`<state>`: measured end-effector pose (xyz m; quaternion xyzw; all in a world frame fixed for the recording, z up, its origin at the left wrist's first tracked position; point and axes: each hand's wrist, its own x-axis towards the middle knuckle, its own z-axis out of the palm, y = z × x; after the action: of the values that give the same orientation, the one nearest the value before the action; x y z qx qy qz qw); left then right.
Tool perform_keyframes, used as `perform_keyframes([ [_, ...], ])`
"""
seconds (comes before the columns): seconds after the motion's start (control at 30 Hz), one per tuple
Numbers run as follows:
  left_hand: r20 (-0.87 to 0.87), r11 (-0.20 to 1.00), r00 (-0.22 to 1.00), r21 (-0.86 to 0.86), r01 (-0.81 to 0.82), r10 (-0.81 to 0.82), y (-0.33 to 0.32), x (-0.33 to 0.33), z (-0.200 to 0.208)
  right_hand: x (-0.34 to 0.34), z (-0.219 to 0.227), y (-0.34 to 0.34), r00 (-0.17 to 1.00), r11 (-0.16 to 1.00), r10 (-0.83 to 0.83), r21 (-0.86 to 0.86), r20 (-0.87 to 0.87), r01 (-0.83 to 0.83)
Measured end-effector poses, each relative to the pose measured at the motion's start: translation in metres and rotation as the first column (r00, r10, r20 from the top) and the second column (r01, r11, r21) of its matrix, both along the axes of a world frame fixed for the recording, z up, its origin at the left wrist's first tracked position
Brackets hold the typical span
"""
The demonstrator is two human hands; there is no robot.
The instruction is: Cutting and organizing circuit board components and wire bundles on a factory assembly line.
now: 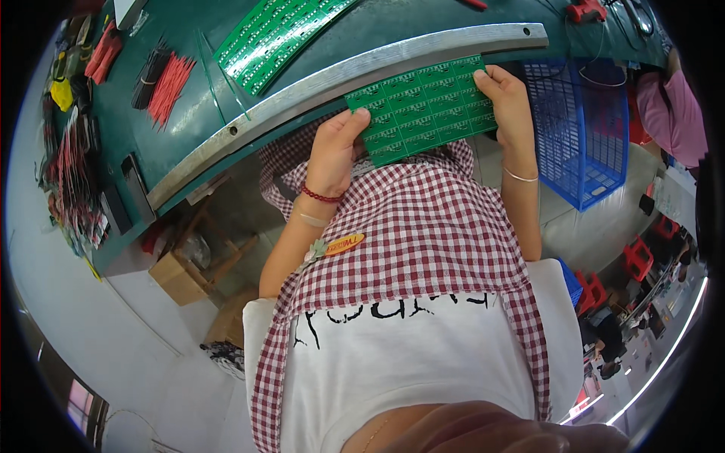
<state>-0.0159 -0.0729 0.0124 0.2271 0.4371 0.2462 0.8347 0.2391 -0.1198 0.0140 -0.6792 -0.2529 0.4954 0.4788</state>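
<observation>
Between my two hands is a green circuit board panel, divided into a grid of small boards. It is held over my lap, by the metal bar along the table's front edge. My left hand grips the panel's left edge, thumb on top. At the upper right corner, my right hand pinches it with the thumb on its face; the fingers beneath are hidden. Beyond the bar, more green circuit board panels lie on the table.
Red wires and black wires lie bundled on the green table. More wires hang at the far left. A blue plastic basket stands right of my right arm. A cardboard box is under the table. Someone in pink is at the right.
</observation>
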Motion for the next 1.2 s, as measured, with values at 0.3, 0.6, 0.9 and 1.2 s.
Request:
perform_keyframes([
  [0.3, -0.025, 0.994, 0.999, 0.11, -0.027, 0.03, 0.001, 0.001, -0.01, 0.003, -0.001, 0.001, 1.0, 1.0, 0.019, -0.005, 0.002, -0.019],
  [0.6, 0.008, 0.999, 1.0, 0.042, 0.023, -0.023, -0.003, 0.005, -0.009, 0.008, -0.001, 0.001, 0.999, 1.0, 0.022, 0.021, 0.032, -0.023],
  [0.9, 0.041, 0.999, 0.998, 0.008, 0.038, -0.038, -0.002, 0.009, -0.006, 0.018, 0.007, 0.006, 0.992, 0.996, 0.076, -0.064, 0.104, -0.07],
  [1.2, 0.036, 0.998, 0.998, 0.028, -0.054, 0.053, -0.002, 0.008, -0.005, 0.005, -0.006, 0.0, 0.984, 0.998, -0.007, 0.06, 0.18, -0.004],
])
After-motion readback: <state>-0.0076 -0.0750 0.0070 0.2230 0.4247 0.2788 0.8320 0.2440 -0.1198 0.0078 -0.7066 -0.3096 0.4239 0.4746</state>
